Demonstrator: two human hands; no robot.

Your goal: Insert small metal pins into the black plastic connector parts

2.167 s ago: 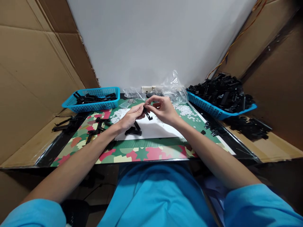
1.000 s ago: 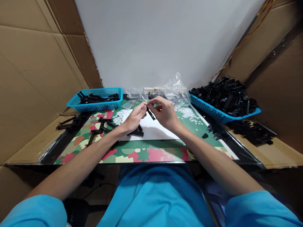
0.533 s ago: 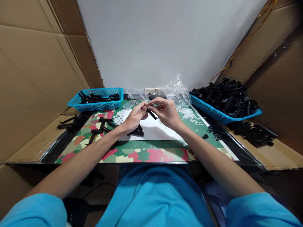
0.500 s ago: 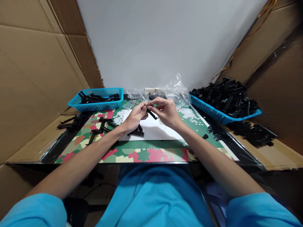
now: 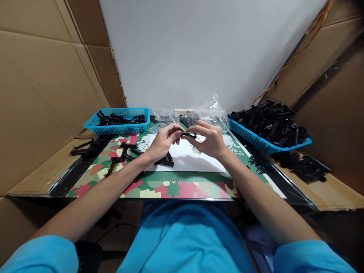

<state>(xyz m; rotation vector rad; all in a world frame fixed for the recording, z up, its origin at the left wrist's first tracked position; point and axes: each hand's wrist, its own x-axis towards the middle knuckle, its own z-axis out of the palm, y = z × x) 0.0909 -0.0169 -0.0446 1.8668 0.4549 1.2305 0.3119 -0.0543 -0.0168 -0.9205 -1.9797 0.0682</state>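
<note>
Both hands meet above the middle of the desk (image 5: 182, 185), pinching one small black plastic strip (image 5: 187, 134) between them: the left hand (image 5: 162, 141) grips its near end with thumb and forefinger closed, the right hand (image 5: 211, 139) clamps the other end. The strip looks light, thin and stiff, likely best held by its ends. Under the hands lies a white sheet (image 5: 189, 158) with more black parts (image 5: 165, 161). White beads (image 5: 144, 141) are scattered beside it. A blue basket (image 5: 121, 123) stands far left, and another heaped blue basket (image 5: 256, 138) far right.
</note>
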